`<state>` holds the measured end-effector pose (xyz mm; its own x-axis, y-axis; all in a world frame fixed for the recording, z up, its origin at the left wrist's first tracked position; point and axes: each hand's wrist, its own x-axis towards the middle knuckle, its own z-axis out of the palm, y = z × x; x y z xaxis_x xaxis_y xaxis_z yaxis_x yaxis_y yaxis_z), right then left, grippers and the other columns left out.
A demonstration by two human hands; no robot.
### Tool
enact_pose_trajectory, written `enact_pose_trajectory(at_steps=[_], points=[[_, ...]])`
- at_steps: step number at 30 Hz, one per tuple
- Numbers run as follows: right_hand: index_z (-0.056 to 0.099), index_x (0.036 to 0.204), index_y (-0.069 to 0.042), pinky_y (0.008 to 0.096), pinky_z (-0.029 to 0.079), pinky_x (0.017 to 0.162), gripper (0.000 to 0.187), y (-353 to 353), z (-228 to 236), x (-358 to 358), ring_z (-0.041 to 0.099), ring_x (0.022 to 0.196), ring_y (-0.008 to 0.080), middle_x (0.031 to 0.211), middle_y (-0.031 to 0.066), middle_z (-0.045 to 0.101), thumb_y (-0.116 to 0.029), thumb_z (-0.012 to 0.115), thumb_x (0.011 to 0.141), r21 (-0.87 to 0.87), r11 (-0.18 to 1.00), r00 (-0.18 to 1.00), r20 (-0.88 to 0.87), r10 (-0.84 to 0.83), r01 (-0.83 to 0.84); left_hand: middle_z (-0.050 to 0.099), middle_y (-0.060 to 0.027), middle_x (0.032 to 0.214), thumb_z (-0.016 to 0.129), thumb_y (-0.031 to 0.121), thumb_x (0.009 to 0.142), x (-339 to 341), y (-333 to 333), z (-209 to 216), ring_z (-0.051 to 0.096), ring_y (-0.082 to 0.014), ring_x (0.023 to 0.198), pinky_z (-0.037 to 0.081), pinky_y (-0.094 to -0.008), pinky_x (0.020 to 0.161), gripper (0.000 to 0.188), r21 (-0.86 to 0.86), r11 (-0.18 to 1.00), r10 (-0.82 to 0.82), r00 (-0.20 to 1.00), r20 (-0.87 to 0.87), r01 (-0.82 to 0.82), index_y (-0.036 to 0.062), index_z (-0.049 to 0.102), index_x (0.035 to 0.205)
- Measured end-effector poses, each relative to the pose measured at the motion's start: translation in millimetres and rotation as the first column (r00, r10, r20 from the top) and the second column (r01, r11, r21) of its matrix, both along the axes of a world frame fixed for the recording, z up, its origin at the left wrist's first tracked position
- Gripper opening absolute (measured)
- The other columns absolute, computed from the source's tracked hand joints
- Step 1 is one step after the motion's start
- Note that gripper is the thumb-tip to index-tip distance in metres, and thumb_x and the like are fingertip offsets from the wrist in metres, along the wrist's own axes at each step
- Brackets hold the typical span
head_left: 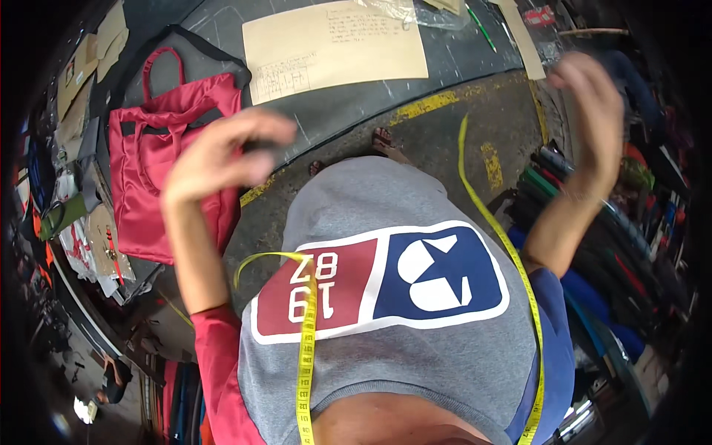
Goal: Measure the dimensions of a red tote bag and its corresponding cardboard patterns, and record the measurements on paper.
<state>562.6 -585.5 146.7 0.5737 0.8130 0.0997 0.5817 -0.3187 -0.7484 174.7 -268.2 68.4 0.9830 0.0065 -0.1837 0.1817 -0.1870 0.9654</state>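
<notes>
My left hand (230, 152) is raised in front of the red bag (144, 189), its thumb and fingers apart with nothing seen between them. Motion blurs its fingertips. The bag is shiny fabric with looped handles and a dark band, and it lies on the dark table (326, 111) at the left. My right hand (593, 104) is lifted past the table's right edge, near a strip of tan card (521, 37). Its fingers look bent, but blur hides whether they hold anything. A yellow tape measure (306, 356) hangs round my neck, both ends loose.
A tan paper sheet (334, 55) with handwriting lies on the table, with a green pencil (482, 30) and clear plastic (437, 13) near it. Rolls of material (586, 222) stand at the right. Bags and card pieces crowd the left. Someone in dark clothes (115, 378) is at the lower left.
</notes>
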Motion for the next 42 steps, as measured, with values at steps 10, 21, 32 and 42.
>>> enact_pose_trajectory(at_steps=[10,21,32,42], points=[[0.065,0.091,-0.003,0.0263,0.044,0.062,0.046,87,-234,139,0.055,0.069,0.0095,0.075,0.0014,0.062,-0.045,0.084,0.085,-0.399,0.865,0.940,0.275,-0.204,0.305,0.036,-0.0338,0.154,0.061,0.059,0.095,63,-19,-196,0.036,-0.0506,0.142,0.033,-0.0616,0.114,0.082,0.834,0.112,0.815,0.531,0.234,-0.540,0.0039,0.040,0.152],[0.063,0.085,-0.008,0.0243,0.039,0.052,0.025,72,-236,190,0.051,0.056,0.0078,0.070,-0.0024,0.059,-0.027,0.069,0.100,-0.351,0.936,0.906,-0.408,-0.113,-0.041,0.041,-0.0179,0.157,0.064,0.054,0.096,72,20,-198,0.037,-0.0374,0.147,0.041,-0.0456,0.114,0.067,0.815,0.182,0.727,0.633,0.266,-0.551,0.0132,0.050,0.148],[0.057,0.110,0.001,0.0363,0.056,0.095,0.012,125,-248,-9,0.070,0.107,0.0235,0.111,0.0178,0.073,0.002,0.056,0.098,0.299,0.927,0.697,-0.615,0.369,-0.227,0.043,-0.0141,0.156,0.068,0.058,0.091,71,19,-202,0.038,-0.0347,0.148,0.045,-0.0462,0.112,0.072,0.813,0.184,0.740,0.622,0.256,-0.553,0.0142,0.053,0.145],[0.063,0.090,-0.002,0.0224,0.052,0.073,0.013,171,-266,-23,0.063,0.081,0.0054,0.086,0.0010,0.071,-0.007,0.075,0.090,0.137,0.970,0.927,-0.293,0.233,-0.201,0.043,-0.0137,0.157,0.068,0.059,0.090,70,18,-199,0.041,-0.0346,0.146,0.047,-0.0454,0.110,0.071,0.790,0.190,0.762,0.596,0.256,-0.582,0.0156,0.054,0.144]])
